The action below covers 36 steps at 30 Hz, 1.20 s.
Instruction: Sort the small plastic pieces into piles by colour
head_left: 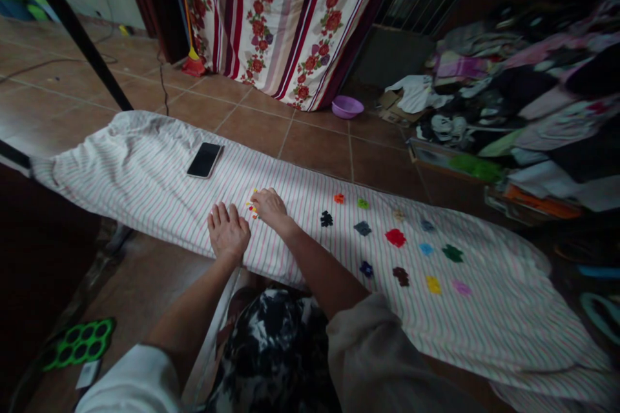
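Observation:
My left hand [228,232] lies flat on the striped cloth with its fingers stretched out, holding nothing. Close beside it, my right hand [270,206] has its fingers bent down together over a few small yellow, red and orange pieces [252,209]. What its fingertips grip, if anything, is hidden. To the right, small pieces are sorted by colour, among them a red pile [396,237], a black pile [326,218], a dark green pile [453,253], a brown pile [401,276] and a yellow pile [433,284].
A phone [205,160] lies on the striped cloth [300,181], left of my hands. Beyond, on the tiled floor, stand a purple basin [347,107] and a floral curtain [271,19]. Heaped clothes [533,84] fill the right side. A green holder [80,343] sits at lower left.

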### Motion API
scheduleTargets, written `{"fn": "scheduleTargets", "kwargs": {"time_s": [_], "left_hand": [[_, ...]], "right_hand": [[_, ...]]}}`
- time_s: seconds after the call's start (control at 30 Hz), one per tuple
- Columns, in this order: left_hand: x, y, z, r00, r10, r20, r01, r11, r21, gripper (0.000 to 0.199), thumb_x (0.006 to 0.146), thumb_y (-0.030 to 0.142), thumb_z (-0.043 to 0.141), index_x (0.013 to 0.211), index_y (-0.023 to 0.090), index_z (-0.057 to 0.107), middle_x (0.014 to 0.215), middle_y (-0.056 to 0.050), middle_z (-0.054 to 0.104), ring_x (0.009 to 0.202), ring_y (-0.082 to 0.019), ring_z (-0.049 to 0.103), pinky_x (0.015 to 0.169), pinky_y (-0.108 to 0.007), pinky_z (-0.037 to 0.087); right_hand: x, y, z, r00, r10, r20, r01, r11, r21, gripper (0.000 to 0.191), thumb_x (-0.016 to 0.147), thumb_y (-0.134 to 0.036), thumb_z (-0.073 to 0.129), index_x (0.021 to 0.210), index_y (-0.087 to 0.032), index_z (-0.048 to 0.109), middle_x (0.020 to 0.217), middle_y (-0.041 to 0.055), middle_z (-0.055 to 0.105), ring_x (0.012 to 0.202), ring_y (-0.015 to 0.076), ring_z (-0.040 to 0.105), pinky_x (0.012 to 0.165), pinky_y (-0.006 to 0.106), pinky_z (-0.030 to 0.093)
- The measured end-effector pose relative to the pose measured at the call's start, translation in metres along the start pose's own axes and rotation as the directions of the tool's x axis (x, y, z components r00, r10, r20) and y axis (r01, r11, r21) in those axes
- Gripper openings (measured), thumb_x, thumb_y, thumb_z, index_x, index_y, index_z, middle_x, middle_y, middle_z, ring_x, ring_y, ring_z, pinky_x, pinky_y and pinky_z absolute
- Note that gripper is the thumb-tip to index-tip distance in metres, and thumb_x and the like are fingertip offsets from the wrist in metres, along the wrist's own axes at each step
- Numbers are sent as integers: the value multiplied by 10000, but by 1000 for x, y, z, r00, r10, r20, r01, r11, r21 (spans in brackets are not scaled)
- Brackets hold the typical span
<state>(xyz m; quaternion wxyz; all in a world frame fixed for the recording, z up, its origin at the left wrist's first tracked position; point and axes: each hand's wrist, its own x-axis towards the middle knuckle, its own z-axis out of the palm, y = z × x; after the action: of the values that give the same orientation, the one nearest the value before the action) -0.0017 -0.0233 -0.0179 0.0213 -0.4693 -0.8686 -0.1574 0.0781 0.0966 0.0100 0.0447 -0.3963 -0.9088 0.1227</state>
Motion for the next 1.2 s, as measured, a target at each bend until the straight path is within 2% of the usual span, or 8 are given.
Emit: {"fn": "scheduleTargets", "kwargs": {"time_s": [0.2, 0.37, 0.53, 0.67, 0.83, 1.0, 1.2], "left_hand": [[0, -1, 1, 1000, 5, -5, -5, 1000, 12, 554, 921, 329, 276, 1401, 112, 449, 1511, -178, 391, 1452, -311, 249, 1169, -512, 227], [1, -2, 5, 999, 12, -40, -13, 1000, -22, 545, 909, 317, 320, 1375, 85, 479, 1485, -212, 414, 1435, -330, 278, 1162, -518, 231], [0, -4, 11, 990, 46, -134, -46, 999, 6, 513, 909, 306, 345, 1339, 87, 517, 1439, -222, 466, 1401, -341, 341, 1141, -508, 270], [0, -4, 13, 990, 41, -137, -39, 999, 20, 509, 906, 305, 354, 1334, 86, 522, 1435, -224, 468, 1394, -348, 349, 1142, -503, 266], [1, -4, 13, 992, 32, -124, -31, 999, 12, 511, 907, 307, 348, 1336, 90, 521, 1442, -217, 464, 1402, -338, 338, 1147, -500, 255], [0, -4, 13, 992, 35, -124, -34, 999, 10, 509, 905, 313, 345, 1330, 96, 523, 1448, -215, 456, 1408, -335, 329, 1149, -500, 251], [-1, -3, 9, 995, 26, -99, -29, 999, -31, 523, 896, 319, 348, 1337, 87, 507, 1457, -223, 440, 1417, -340, 306, 1147, -512, 244]], "right_hand": [[1, 5, 5, 1000, 12, -22, -12, 1000, -2, 224, 922, -181, 502, 993, -218, 711, 1029, 86, 669, 1023, 219, 502, 888, 311, 392], [0, 5, 6, 999, 14, -47, -12, 999, 49, 225, 914, -172, 503, 1009, -204, 704, 1009, 79, 675, 1014, 206, 526, 915, 304, 386], [-2, 11, 13, 985, 84, -154, -42, 966, 256, 272, 886, -187, 524, 1084, -208, 708, 1027, 61, 691, 977, 178, 583, 925, 285, 414], [-4, 18, 19, 961, 197, -193, -95, 894, 438, 247, 861, -233, 560, 1028, -251, 742, 990, 29, 691, 909, 157, 622, 861, 256, 462], [-11, 22, 23, 932, 275, -238, -97, 819, 566, 199, 809, -210, 603, 926, -256, 757, 921, 7, 663, 821, 131, 623, 814, 243, 487], [-25, 30, 20, 896, 326, -301, -59, 760, 648, 189, 787, -162, 583, 849, -229, 748, 870, 6, 632, 750, 115, 607, 762, 238, 507], [-68, 67, 0, 831, 418, -367, -43, 707, 706, 221, 776, -217, 574, 918, -186, 740, 966, 58, 634, 812, 141, 634, 791, 271, 523]]}}
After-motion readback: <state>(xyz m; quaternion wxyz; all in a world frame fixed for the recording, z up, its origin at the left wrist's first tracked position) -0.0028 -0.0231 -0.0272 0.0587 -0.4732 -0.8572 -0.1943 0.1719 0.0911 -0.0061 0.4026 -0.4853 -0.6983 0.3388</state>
